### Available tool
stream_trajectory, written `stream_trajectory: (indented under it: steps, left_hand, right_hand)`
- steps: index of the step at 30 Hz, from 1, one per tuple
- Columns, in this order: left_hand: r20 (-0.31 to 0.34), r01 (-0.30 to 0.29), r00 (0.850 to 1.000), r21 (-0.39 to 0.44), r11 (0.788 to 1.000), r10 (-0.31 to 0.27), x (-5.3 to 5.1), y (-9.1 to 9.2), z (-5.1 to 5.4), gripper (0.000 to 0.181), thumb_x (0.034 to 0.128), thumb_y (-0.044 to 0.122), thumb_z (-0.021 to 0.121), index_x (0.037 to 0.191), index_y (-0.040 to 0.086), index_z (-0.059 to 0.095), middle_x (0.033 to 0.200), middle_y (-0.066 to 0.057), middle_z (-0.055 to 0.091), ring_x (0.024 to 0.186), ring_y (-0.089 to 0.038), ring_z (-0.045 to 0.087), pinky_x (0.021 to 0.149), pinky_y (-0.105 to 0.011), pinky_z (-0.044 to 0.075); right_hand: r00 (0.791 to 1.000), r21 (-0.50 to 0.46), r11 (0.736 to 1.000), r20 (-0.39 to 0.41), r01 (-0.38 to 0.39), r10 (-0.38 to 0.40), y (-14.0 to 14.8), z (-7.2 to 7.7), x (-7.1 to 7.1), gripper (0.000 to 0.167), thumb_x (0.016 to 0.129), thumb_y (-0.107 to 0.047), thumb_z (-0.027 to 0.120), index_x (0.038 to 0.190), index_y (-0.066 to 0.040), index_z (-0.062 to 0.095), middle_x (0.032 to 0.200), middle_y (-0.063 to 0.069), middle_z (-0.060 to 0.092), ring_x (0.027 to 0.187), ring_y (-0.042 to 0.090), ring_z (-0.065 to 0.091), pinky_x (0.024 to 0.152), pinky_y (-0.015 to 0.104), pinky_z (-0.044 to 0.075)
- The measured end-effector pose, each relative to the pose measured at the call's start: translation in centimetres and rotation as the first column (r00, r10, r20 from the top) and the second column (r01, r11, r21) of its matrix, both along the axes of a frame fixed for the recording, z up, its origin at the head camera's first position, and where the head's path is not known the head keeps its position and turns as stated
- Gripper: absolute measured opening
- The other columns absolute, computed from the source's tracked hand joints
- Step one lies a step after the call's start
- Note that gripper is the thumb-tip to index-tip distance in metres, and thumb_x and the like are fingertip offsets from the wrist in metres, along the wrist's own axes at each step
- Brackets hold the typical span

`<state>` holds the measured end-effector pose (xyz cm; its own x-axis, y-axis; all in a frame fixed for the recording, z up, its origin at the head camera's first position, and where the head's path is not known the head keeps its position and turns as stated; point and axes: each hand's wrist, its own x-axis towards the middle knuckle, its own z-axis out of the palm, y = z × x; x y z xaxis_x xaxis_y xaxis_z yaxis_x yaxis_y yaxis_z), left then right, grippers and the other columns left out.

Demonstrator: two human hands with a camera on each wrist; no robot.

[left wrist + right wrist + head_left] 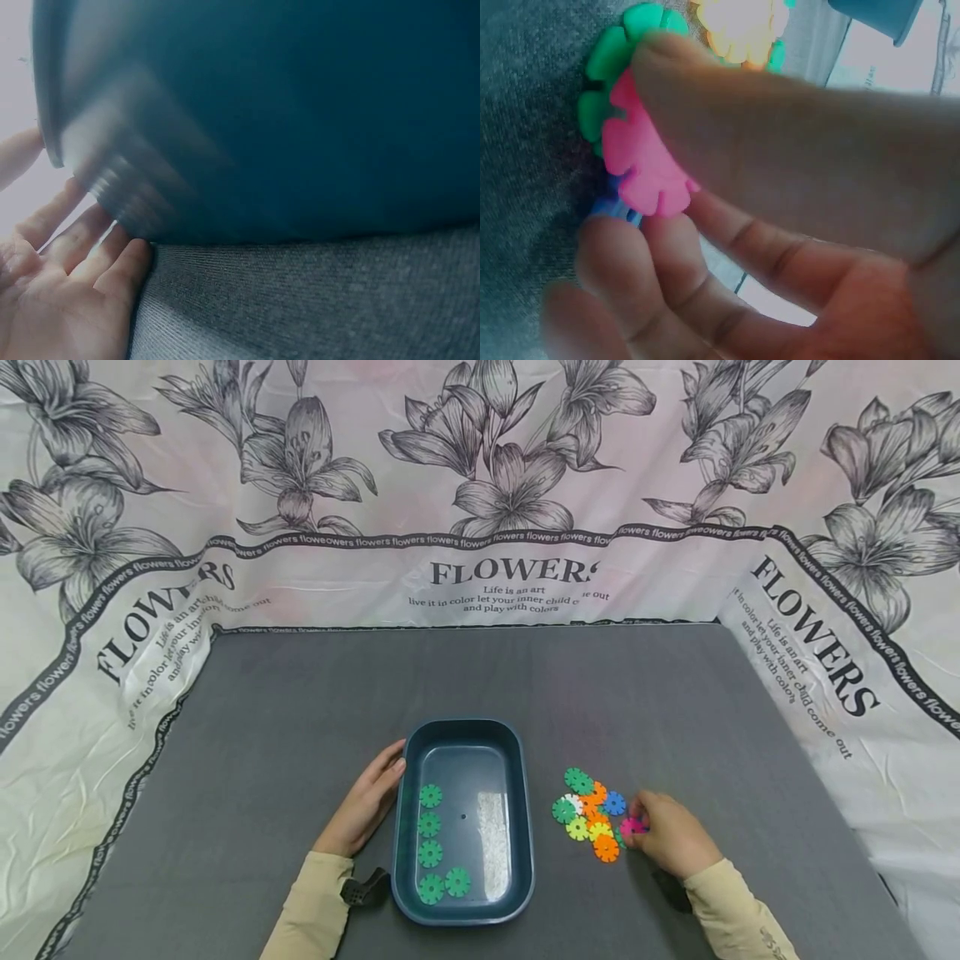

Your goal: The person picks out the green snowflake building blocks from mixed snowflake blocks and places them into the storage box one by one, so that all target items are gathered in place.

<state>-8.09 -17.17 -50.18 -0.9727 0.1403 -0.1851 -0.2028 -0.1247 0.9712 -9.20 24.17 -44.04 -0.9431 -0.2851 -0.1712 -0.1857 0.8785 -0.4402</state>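
A dark blue plastic tray (525,827) stands in front of me with several green notched discs (430,853) lying along its left side. My left hand (369,802) touches the outside of its left wall, fingers fairly straight in the left wrist view, fingertips against the blue side (300,135). My right hand (673,833) is at the right edge of a loose pile of notched plastic discs (588,803). Between its thumb and fingers it pinches a pink notched disc (645,161). A green disc (607,60) lies behind the pink one, and a bit of blue (615,206) shows below it.
Orange, yellow, green, white and blue discs overlap in the pile, including a blue disc (614,802) and an orange disc (606,848). Grey cloth (337,693) covers the table. A flower-printed sheet (510,585) hangs behind and along both sides.
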Motion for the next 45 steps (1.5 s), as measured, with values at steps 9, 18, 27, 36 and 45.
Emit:
stream_trajectory:
  steps: [9,18,27,36,45]
  left_hand:
    - [0.000,-0.008,1.000,0.025,1.000,0.008,0.1,0.1,-0.1,0.057,0.0982,0.037,0.053,0.147,0.015,0.032,0.149,-0.006,0.036,0.134,-0.016,0.038,0.115,-0.047,0.021]
    - [0.014,-0.006,1.000,0.014,1.000,0.005,0.2,0.0,-0.4,0.058,0.0986,0.038,0.052,0.147,0.015,0.031,0.149,-0.008,0.036,0.133,-0.018,0.039,0.112,-0.042,0.026]
    - [0.021,-0.006,1.000,0.031,1.000,0.005,0.3,0.0,-0.5,0.058,0.0995,0.034,0.052,0.148,0.011,0.029,0.151,-0.010,0.033,0.138,-0.025,0.032,0.115,-0.049,0.018]
    - [0.027,-0.012,1.000,0.037,0.999,0.011,0.3,0.0,-0.6,0.059,0.0982,0.038,0.053,0.147,0.014,0.030,0.150,-0.007,0.034,0.136,-0.022,0.035,0.114,-0.047,0.021]
    - [0.028,-0.013,1.000,0.045,0.999,0.012,0.0,-0.1,-0.2,0.059,0.0974,0.039,0.054,0.147,0.015,0.032,0.149,-0.005,0.035,0.136,-0.021,0.035,0.115,-0.045,0.021]
  right_hand:
    - [0.996,-0.083,0.996,0.093,0.008,0.000,0.7,0.9,-0.4,0.012,0.084,-0.004,0.071,0.080,-0.006,0.060,0.069,-0.001,0.058,0.062,0.014,0.047,0.056,0.027,0.040]
    - [0.977,-0.273,0.957,0.209,0.101,-0.043,0.3,2.4,-1.3,0.011,0.088,-0.013,0.069,0.092,-0.005,0.065,0.083,0.005,0.070,0.072,0.020,0.065,0.061,0.031,0.053]
    - [0.929,-0.502,0.841,0.369,0.202,-0.002,-1.5,2.9,-2.1,0.034,0.089,-0.014,0.068,0.117,0.004,0.061,0.099,0.014,0.071,0.088,0.030,0.069,0.074,0.036,0.057]
    - [0.901,-0.537,0.828,0.421,0.160,0.099,-4.1,4.4,-3.0,0.030,0.092,-0.011,0.064,0.117,0.005,0.062,0.107,0.017,0.069,0.091,0.031,0.068,0.078,0.040,0.056]
    - [0.916,-0.492,0.868,0.373,0.063,0.145,-5.2,4.4,-3.7,0.022,0.092,-0.011,0.064,0.108,0.003,0.066,0.096,0.014,0.071,0.080,0.033,0.068,0.074,0.041,0.057]
